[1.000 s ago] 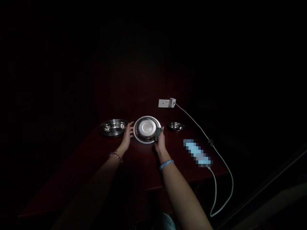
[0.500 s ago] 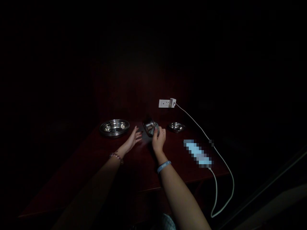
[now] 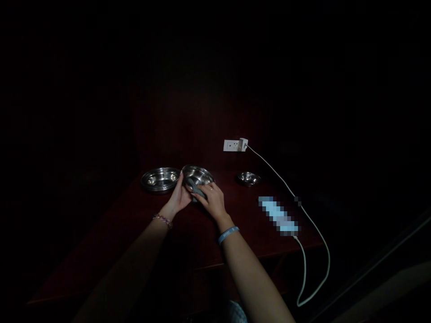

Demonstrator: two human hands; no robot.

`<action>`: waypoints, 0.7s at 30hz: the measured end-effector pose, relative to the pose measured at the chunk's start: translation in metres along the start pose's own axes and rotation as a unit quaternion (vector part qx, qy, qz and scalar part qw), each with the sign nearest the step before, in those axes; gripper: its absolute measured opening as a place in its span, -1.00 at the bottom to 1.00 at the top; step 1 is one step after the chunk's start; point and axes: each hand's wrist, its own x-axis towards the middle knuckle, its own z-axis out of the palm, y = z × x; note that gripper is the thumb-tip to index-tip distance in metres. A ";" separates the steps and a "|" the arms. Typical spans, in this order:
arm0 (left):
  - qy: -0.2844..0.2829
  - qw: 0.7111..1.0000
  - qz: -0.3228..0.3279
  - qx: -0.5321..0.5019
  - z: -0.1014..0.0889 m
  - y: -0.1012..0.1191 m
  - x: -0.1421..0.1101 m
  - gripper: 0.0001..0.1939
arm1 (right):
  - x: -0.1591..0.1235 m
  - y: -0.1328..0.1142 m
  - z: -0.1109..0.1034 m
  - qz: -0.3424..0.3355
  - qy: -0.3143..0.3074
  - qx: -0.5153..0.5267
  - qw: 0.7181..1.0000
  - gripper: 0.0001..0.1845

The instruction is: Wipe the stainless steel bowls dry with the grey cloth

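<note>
A shiny steel bowl [image 3: 201,174] is tilted toward me above the table, its inside showing. My left hand [image 3: 180,197] grips its left side, with the thumb up at the rim and the other fingers hidden behind. A grey-blue cloth [image 3: 196,190] is bunched in my right hand [image 3: 213,200], whose fingers press it against the near part of the bowl. Just left of the hands lie stacked steel plates [image 3: 158,188]. Farther right on the tabletop rests a smaller steel bowl [image 3: 248,179].
The dark red table [image 3: 242,242] stands against a wall with a white socket [image 3: 231,146]. From a charger [image 3: 243,144] a white cable [image 3: 284,180] loops past the table's right edge to a blurred-out, lit device [image 3: 278,216]. Surroundings are very dark.
The bowl has moved left and turned so its inside faces me. My left hand, formerly free with fingers spread, now grips it. My right hand has shifted left with the cloth.
</note>
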 end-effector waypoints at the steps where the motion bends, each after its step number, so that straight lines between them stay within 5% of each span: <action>1: 0.010 1.000 0.008 -0.007 0.000 0.000 0.000 -0.27 | 0.000 0.000 0.000 0.002 -0.003 0.008 1.000 -0.76; 16: 0.159 0.978 0.121 -0.053 -0.002 -0.001 0.006 -0.64 | -0.001 0.002 0.007 -0.015 -0.054 0.007 0.998 -0.69; 21: 0.154 0.974 0.119 -0.117 0.002 0.004 0.002 -0.65 | 0.000 0.005 0.010 0.031 0.036 -0.006 0.999 -0.71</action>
